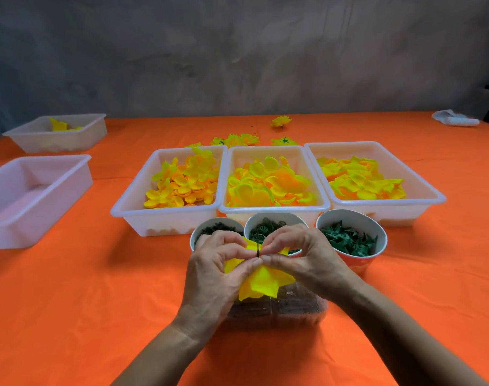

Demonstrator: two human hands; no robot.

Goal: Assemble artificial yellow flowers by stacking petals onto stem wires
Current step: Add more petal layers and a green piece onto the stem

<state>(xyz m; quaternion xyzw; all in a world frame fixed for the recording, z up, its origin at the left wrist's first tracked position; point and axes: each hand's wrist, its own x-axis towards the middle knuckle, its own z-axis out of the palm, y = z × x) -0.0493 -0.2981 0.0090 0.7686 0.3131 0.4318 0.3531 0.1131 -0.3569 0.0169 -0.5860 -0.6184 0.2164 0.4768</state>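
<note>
- Both hands meet at the middle, fingers curled inward: the left hand (212, 270) and the right hand (301, 263) each pinch, between thumb and forefinger, a yellow petal layer (261, 282) threaded on a thin dark stem wire (258, 248).
- Orange table (70, 316) fills the lower view; its near edge is cut off by the frame, as are both forearms.
- Three white trays sit side by side just behind the hands: the left tray (132, 207) and the right tray (421, 201) hold yellow petals, and so does the middle tray (276, 210), which the hands sit straight in front of.
- Two more white trays (12, 218) lie well to the left of the hands; the farther one holds a few yellow pieces.
- Clear plastic container (293, 313) lies directly beneath the hands, mostly hidden by them; its dark contents are hard to make out.
- Three paper cups (357, 254) stand between the hands and the trays, holding small green parts; the hands cover much of the left and middle cups.
- Finished yellow flowers (280, 121) lie behind the trays, small and blurred.
- Stem wire stands nearly upright, its tip poking up between the fingertips; its lower length is hidden by the petal layer and fingers.
</note>
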